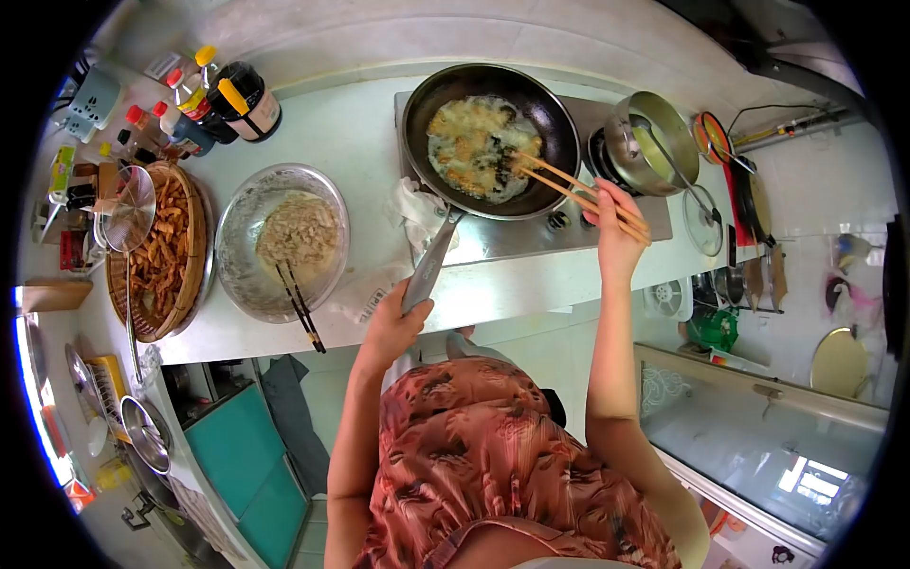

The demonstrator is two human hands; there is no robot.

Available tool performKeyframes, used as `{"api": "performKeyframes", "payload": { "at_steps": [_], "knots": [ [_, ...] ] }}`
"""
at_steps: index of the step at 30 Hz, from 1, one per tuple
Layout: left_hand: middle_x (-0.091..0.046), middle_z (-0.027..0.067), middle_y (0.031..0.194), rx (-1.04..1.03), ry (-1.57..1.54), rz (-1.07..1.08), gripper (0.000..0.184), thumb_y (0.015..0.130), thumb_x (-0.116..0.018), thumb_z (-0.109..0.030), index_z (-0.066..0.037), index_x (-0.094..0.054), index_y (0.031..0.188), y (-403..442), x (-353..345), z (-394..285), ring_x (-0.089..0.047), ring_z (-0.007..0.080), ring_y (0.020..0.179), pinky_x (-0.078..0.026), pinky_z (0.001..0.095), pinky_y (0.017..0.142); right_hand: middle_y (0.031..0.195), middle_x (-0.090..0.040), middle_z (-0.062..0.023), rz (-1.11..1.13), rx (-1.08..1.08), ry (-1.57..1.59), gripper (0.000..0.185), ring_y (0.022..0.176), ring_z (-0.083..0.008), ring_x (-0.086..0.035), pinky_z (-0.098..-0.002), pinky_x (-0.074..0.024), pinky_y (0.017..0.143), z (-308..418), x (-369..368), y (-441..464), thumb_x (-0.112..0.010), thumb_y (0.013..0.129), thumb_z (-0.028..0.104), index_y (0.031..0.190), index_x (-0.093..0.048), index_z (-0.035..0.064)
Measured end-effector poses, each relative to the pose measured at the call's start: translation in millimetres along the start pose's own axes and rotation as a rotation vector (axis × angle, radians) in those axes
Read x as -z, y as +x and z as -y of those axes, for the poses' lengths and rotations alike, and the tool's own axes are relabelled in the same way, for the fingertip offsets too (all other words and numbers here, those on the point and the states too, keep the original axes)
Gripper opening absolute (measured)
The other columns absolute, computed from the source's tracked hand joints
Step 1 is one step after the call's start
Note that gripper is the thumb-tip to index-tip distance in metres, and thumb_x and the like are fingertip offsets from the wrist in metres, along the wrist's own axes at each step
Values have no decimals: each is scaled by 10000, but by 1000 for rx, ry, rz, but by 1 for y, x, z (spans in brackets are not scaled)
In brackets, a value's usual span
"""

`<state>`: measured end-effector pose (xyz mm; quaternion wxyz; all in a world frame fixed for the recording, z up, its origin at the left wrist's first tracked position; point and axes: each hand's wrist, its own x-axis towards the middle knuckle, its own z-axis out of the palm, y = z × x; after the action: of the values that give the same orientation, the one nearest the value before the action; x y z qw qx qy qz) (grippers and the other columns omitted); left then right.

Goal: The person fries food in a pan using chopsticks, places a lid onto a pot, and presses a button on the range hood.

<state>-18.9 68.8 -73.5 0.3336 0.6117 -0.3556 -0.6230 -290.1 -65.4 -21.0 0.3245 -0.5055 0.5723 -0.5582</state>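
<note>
Battered pieces (464, 156) sit in bubbling oil inside the wok (555, 119), which rests on the steel hob (493, 245). On my feed, the left arm reaches forward along the body, its hand (394, 321) closed in a fist round the grey wok handle (434, 261). The right elbow bends outward and the forearm runs straight up toward the hob; that hand (617, 213) pinches a pair of wooden chopsticks (567, 189), slanted down with their tips among the pieces. I can't tell whether the tips grip one. The pieces look pale gold and lumpy, ringed by whitish foam against the wok's dark, smooth, round wall. Further left I have a shiny metal bowl (239, 232) of thick, pasty mixture (301, 232), and a woven basket (202, 237) heaped with rough, brown fried strips (163, 242).
</note>
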Motion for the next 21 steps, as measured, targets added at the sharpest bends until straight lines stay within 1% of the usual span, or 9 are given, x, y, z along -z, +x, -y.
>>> {"api": "performKeyframes", "payload": {
  "at_steps": [1, 4, 7, 8, 11, 14, 18, 21],
  "knots": [
    [-467, -2, 632, 2, 8, -5, 400, 859, -610, -213, 9, -524, 1180, 1, 3, 1, -432, 83, 552, -376, 265, 498, 969, -662, -86, -11, -18, 21, 187, 786, -146, -659, -241, -568, 655, 3, 2, -1, -591, 908, 104, 1039, -666, -6],
    [-465, -4, 633, 20, 30, 2, 413, 857, -608, -229, 0, -521, 1190, 2, 12, -2, -427, 84, 549, -376, 267, 494, 969, -660, -89, 74, -48, 115, 197, 799, -160, -661, -248, -575, 663, 6, -17, -15, -577, 918, 112, 1057, -659, -1],
    [-466, -6, 636, 23, 71, 4, 416, 852, -609, -239, -7, -528, 1187, 1, 16, -4, -425, 85, 548, -367, 266, 485, 991, -650, -102, 6, 3, 138, 204, 813, -166, -660, -253, -581, 670, -6, -37, -19, -569, 925, 121, 1063, -656, -1],
    [-466, -7, 636, 17, 76, 2, 415, 852, -609, -240, -7, -531, 1186, 2, 16, -4, -424, 85, 547, -365, 266, 483, 1022, -637, -115, -35, 1, 141, 206, 822, -171, -657, -260, -584, 675, -11, -37, -15, -567, 926, 115, 1071, -651, -4],
    [-469, -8, 635, 12, 71, -6, 413, 851, -608, -244, -9, -537, 1184, 0, 15, -6, -427, 84, 545, -365, 266, 481, 1015, -636, -107, -94, -69, 253, 208, 819, -165, -654, -259, -584, 675, -25, -39, -4, -564, 926, 108, 1071, -648, -15],
    [-475, -5, 634, 15, 63, -4, 417, 851, -606, -246, -13, -537, 1190, -1, 14, -8, -435, 82, 546, -370, 264, 483, 969, -647, -106, -80, -31, 267, 215, 797, -164, -654, -258, -583, 671, -41, -53, 1, -566, 927, 112, 1070, -644, -27],
    [-483, 2, 634, 11, 113, -31, 417, 854, -600, -239, -7, -533, 1194, -1, 15, -6, -448, 86, 553, -379, 265, 493, 906, -650, -113, -158, -4, 212, 232, 775, -168, -653, -259, -582, 666, -45, -54, -3, -571, 924, 124, 1075, -633, -41],
    [-400, -50, 627, -44, 68, -52, 371, 854, -628, -190, 4, -525, 1154, 1, 12, 0, -347, 34, 514, -264, 211, 429, 948, -637, -146, -208, -69, 267, 257, 791, -209, -665, -280, -590, 684, -40, -31, -7, -543, 935, 115, 1098, -595, -76]
  ]
}}
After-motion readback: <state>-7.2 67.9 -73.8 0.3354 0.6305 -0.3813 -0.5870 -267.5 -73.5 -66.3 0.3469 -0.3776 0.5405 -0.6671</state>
